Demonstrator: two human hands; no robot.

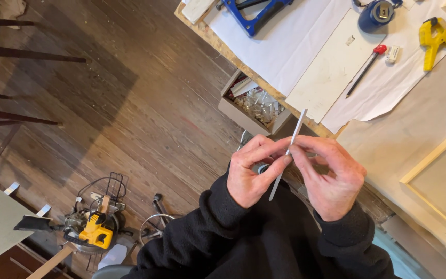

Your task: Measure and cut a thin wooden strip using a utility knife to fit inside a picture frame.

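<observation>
Head view looks straight down on two hands meeting over the near edge of a workbench [218, 44]. The left hand [251, 173] and the right hand [331, 175] both pinch a thin white strip [291, 147] between thumb and fingertips, closed on it near its middle. The strip is tilted, its upper end reaching toward the workbench edge and its lower end pointing down toward the dark sleeves. It is held in the air, clear of the bench top.

On the workbench, well apart from the hands, lie a pale flat board [331, 67], a red-handled awl [365, 70], a yellow clamp [436, 39], a blue tape measure [377, 14] at the far edge, and a blue tool [256, 15] near the far left corner. A light wooden frame [442, 178] sits at the right edge. Below the bench edge, a small box of clear bits [254, 106] shows just beyond the hands. A yellow mitre saw [95, 227] stands on the wooden floor [130, 93].
</observation>
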